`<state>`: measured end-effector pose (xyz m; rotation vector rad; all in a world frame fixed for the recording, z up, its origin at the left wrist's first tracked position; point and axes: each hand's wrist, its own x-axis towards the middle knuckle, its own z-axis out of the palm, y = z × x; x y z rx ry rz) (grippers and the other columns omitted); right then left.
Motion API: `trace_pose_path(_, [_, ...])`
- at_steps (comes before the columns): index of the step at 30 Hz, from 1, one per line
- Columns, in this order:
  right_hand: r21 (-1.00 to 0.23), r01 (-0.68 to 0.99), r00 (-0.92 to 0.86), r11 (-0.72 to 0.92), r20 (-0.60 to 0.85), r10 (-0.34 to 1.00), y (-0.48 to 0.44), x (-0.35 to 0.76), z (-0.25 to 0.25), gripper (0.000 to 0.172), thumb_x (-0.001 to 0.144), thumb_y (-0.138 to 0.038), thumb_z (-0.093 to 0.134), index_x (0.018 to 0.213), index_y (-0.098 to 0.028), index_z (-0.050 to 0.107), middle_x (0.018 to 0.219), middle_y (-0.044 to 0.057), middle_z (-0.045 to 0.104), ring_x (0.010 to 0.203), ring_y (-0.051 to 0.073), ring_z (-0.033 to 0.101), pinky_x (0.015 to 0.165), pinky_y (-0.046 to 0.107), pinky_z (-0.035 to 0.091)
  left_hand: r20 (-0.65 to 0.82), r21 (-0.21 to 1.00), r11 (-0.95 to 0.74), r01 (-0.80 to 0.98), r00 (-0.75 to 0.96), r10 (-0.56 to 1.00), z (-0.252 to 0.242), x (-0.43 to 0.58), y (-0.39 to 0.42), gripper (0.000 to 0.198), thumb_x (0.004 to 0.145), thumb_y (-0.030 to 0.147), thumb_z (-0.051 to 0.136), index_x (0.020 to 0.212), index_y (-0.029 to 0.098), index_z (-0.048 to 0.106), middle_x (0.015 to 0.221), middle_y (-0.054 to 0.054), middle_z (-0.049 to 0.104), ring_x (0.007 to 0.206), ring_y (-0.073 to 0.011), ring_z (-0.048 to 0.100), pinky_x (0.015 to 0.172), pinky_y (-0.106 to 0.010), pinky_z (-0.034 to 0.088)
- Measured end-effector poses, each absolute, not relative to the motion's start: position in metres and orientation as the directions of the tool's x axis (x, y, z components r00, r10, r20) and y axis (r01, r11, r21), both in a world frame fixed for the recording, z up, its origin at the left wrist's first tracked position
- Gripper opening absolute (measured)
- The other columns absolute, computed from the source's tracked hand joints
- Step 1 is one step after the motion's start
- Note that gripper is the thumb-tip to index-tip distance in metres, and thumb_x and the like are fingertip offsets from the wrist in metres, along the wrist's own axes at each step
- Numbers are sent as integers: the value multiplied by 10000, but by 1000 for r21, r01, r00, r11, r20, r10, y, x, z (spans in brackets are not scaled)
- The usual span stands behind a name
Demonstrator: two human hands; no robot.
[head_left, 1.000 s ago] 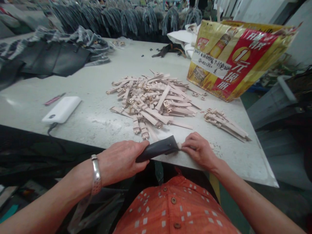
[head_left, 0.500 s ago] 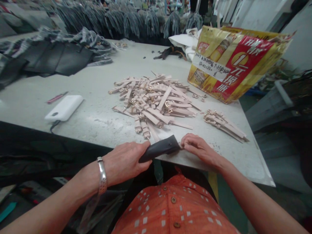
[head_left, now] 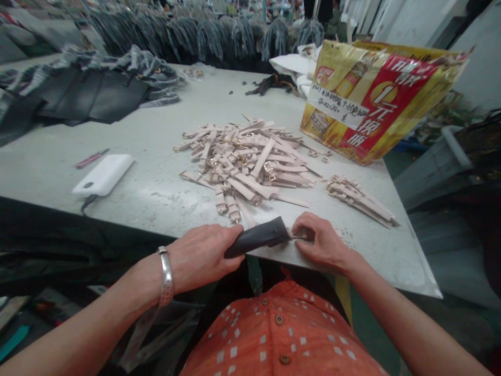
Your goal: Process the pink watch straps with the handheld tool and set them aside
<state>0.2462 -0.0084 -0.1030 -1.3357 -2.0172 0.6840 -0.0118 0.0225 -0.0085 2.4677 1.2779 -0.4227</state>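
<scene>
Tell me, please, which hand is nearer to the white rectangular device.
Left. The left hand is right of the device, nearer the camera; the right hand is farther right, past the dark elongated tool.

Strap pile [head_left: 242, 162] on table [head_left: 156, 141]; device [head_left: 105, 175] left, carton [head_left: 364, 112] behind right.
</scene>
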Motion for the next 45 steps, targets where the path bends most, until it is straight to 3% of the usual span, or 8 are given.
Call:
trace_pose_path(7, [-707,599,-262,377,271,926,-7,244,-110,36,731,-170,616,755,-195,624,758,23,579,717,147,527,644,269,411,-367,192,-505,841,539,758,-16,-7,26,231,769,413,442,875,231,537,703,-20,607,601,-163,562,542,-249,359])
trace_pose_path(18, [-624,609,-377,490,316,871,-9,246,-111,88,841,-206,529,787,-193,598,817,49,581,804,170,518,718,301,412,-395,176,-493,852,519,758,-10,-21,23,205,774,399,439,848,226,521,677,-6,595,580,-144,547,531,-232,357])
trace_pose_path(24, [-619,706,-267,345,219,939,-7,243,-108,79,855,-180,465,784,-184,499,737,12,511,695,143,459,635,263,355,-408,186,-492,850,523,749,-9,-21,22,213,770,406,440,851,228,524,675,-1,587,589,-141,548,536,-226,360])
trace_pose_path(29, [-672,688,-207,272,177,962,-5,245,-112,75,850,-196,470,782,-191,500,723,-9,516,670,126,463,621,242,339,-428,194,-495,847,527,735,-7,-19,20,196,771,392,442,829,230,536,667,3,583,582,-135,548,535,-225,357])
trace_pose_path(42, [-728,641,-189,243,158,969,-4,244,-109,119,869,-213,433,775,-201,506,703,-11,536,648,126,485,620,238,360,-416,87,-605,791,581,699,-1,7,10,184,793,382,412,864,235,497,715,-26,625,633,-185,591,542,-269,348])
trace_pose_path(45, [-772,596,-133,222,178,975,-3,244,-110,122,872,-212,413,786,-202,499,787,11,571,719,137,526,668,249,388,-412,72,-640,765,607,680,-1,17,12,189,787,372,419,884,230,495,736,-37,638,672,-208,610,555,-284,369])
